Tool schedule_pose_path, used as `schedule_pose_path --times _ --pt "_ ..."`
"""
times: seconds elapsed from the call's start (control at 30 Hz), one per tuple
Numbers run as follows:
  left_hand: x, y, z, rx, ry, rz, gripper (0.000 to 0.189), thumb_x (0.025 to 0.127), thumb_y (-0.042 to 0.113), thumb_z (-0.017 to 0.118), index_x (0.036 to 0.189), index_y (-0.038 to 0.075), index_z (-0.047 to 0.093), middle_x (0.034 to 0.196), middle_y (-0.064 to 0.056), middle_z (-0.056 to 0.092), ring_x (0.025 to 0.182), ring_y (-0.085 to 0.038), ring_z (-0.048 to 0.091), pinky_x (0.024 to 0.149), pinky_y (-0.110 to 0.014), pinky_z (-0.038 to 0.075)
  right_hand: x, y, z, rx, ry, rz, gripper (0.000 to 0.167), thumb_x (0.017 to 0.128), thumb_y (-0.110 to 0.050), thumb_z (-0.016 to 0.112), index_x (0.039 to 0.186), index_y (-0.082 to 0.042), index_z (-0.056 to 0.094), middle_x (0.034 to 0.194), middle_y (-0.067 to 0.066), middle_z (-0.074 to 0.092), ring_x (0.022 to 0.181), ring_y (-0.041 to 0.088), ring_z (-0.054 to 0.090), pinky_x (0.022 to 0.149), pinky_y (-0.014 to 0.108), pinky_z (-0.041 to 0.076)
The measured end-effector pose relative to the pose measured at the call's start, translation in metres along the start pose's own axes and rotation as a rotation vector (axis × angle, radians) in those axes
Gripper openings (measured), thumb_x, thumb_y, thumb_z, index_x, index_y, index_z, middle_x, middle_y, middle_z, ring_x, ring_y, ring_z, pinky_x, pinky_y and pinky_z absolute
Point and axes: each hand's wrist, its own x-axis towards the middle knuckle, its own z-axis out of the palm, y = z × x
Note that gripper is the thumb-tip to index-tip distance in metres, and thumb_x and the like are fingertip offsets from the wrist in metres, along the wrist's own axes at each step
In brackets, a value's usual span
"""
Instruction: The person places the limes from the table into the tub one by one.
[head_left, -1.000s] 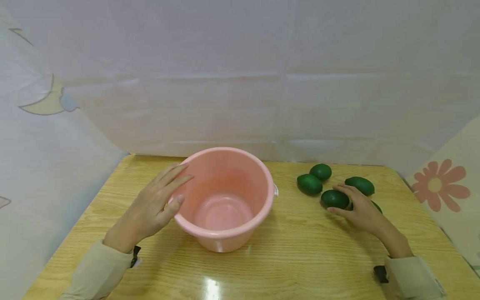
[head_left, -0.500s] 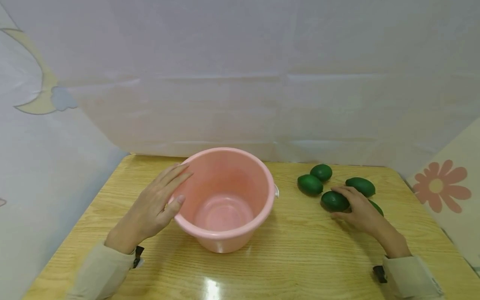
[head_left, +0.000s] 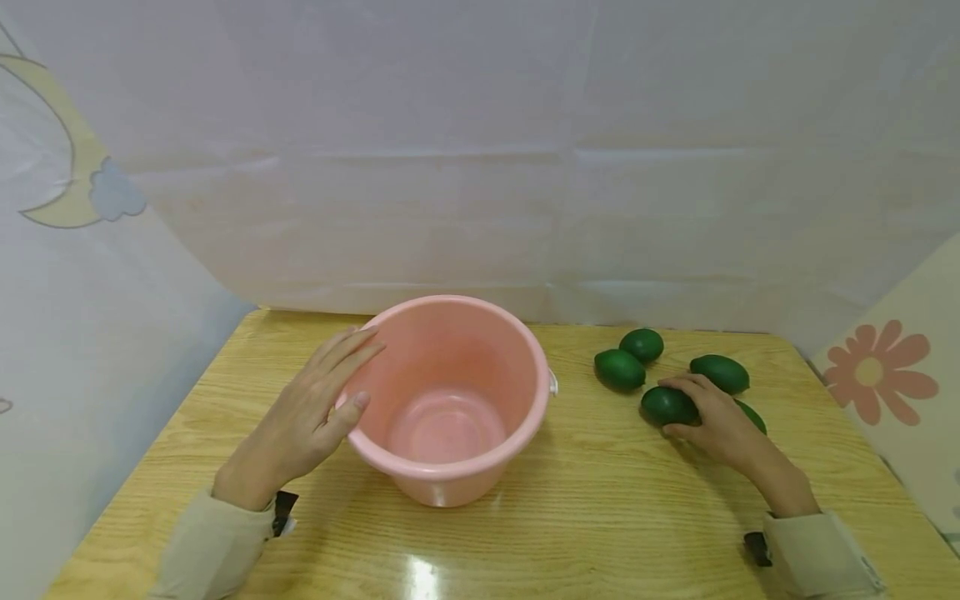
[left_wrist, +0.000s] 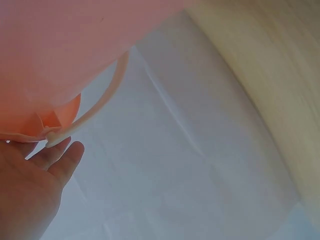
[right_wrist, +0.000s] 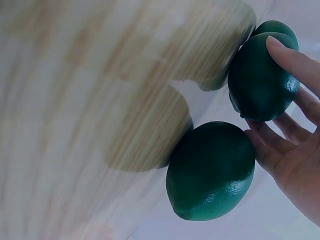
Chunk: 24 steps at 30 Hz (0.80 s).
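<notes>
A pink bucket (head_left: 442, 471) stands upright on the wooden table, and nothing lies inside it. My left hand (head_left: 300, 417) rests on its left rim with fingers extended. In the left wrist view, the fingertips touch the rim beside the pale handle (left_wrist: 102, 102). Over on the right, my right hand (head_left: 723, 427) grips a dark green lime (head_left: 666, 406) between thumb and fingers, low at the table. The right wrist view shows the thumb on this lime (right_wrist: 260, 82), and another lime (right_wrist: 210, 172) close by the fingers.
Two limes (head_left: 620, 369) lie together left of and behind the right hand. One more lime (head_left: 720, 373) is behind it, and another (head_left: 752, 415) is partly hidden by the hand. A pale sheet (head_left: 450, 208) hangs along the table's back edge.
My right thumb and fingers have drawn in around the lime, which has barely moved. The left hand stays at the bucket rim.
</notes>
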Motion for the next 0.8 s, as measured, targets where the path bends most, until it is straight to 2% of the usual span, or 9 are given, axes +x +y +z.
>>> schedule_pose_path --times 0.3,0.43,0.67,0.8 --pt "-0.002 -0.002 0.004 -0.05 0.06 0.019 0.055 0.094 0.017 0.05 0.148 0.008 0.045 0.156 -0.009 0.041 0.146 -0.033 0.033 0.114 -0.058 0.03 -0.004 -0.002 0.0 -0.02 0.026 -0.021 0.063 0.079 -0.016 0.081 0.133 0.002 0.053 0.134 0.031 0.051 0.12 0.056 0.049 0.09 0.07 0.045" --pt "-0.001 -0.002 0.004 -0.052 0.066 0.018 0.056 0.094 0.017 0.05 0.15 0.008 0.043 0.157 -0.009 0.041 0.146 -0.032 0.033 0.116 -0.055 0.029 -0.005 -0.005 0.001 -0.019 0.042 -0.026 0.063 0.079 -0.018 0.081 0.133 0.002 0.054 0.132 0.03 0.053 0.118 0.054 0.051 0.09 0.069 0.047" --pt "-0.002 -0.001 0.004 -0.036 0.072 0.021 0.057 0.095 0.016 0.051 0.15 0.007 0.043 0.157 -0.008 0.04 0.146 -0.032 0.034 0.123 -0.03 0.021 -0.008 -0.013 -0.001 -0.008 0.074 -0.034 0.064 0.08 -0.024 0.082 0.133 0.001 0.055 0.127 0.025 0.057 0.114 0.049 0.057 0.087 0.065 0.049" --pt "-0.002 0.0 0.004 -0.042 0.074 0.022 0.057 0.094 0.016 0.051 0.15 0.007 0.043 0.158 -0.008 0.04 0.146 -0.03 0.033 0.123 -0.026 0.018 -0.009 -0.018 -0.001 -0.003 0.095 -0.05 0.065 0.078 -0.025 0.083 0.132 -0.001 0.056 0.127 0.025 0.058 0.112 0.048 0.057 0.085 0.064 0.05"
